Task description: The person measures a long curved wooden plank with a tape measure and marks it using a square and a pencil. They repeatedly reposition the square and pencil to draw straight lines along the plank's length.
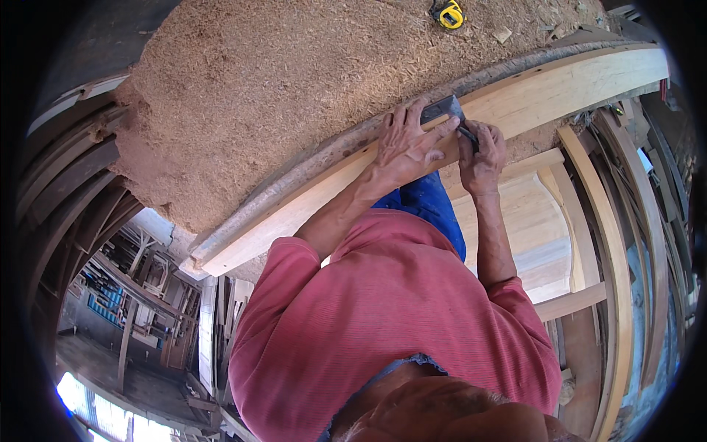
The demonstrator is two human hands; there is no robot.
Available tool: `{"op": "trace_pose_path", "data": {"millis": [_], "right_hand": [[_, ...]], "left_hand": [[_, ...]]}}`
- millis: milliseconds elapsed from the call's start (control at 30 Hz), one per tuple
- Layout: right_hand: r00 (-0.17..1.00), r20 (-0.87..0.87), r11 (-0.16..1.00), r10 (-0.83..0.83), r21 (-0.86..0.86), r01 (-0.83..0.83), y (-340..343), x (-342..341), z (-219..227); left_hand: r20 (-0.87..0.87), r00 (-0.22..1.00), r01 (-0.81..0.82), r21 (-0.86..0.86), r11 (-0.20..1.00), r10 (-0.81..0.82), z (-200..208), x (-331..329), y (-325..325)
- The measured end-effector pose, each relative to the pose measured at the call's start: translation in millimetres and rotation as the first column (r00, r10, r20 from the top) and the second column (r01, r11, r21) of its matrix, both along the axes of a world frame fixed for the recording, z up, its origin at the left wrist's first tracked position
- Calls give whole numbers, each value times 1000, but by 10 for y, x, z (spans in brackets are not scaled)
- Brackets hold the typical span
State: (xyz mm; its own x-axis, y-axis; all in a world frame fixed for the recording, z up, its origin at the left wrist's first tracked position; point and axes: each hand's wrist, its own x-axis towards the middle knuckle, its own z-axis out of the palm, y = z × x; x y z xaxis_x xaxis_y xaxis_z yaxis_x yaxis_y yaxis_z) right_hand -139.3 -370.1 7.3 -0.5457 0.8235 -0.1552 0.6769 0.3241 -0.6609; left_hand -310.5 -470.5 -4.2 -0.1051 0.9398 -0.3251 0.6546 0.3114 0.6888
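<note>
A long pale wooden beam [574, 87] runs slantwise in front of me. My left hand [412, 140] lies over it, fingers stretched, pressing a flat grey metal piece that looks like a try square [444, 109] against the wood. Close beside it, my right hand [482, 156] pinches a thin dark pencil-like stick [467, 134]. The stick's upper end comes near the edge of the metal piece; fingers hide whether its tip touches the wood. Part of the metal piece is covered by my left hand.
Beyond the beam, the bench [272, 110] is deep in wood shavings. A yellow and black tape measure [448, 14] lies at the far side. A pale panelled wooden door [526, 210] is to the right, near stacked boards [626, 169]. More timber leans at the left [70, 214].
</note>
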Motion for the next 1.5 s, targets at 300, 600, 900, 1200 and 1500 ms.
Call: {"op": "trace_pose_path", "data": {"millis": [300,600,900,1200,1500], "right_hand": [[994,55,995,-91,34,89,128,88,127],[924,-213,922,-319,-297,249,202,78,208],[995,-84,990,-52,-132,40,261,152,420],[918,-185,901,-350,-335,276,96,116,264],[998,-45,972,33,-229,-42,-153,-134,165]], "left_hand": [[-7,1000,11,-9,1000,-11,-45,-30,31],[-13,1000,8,-12,1000,-8,-2,-32,53],[-27,999,20,-8,1000,-20,29,-45,55],[42,999,20,9,1000,-20,-17,-133,-113],[24,1000,18,-49,999,-17,43,-334,-628]]}}
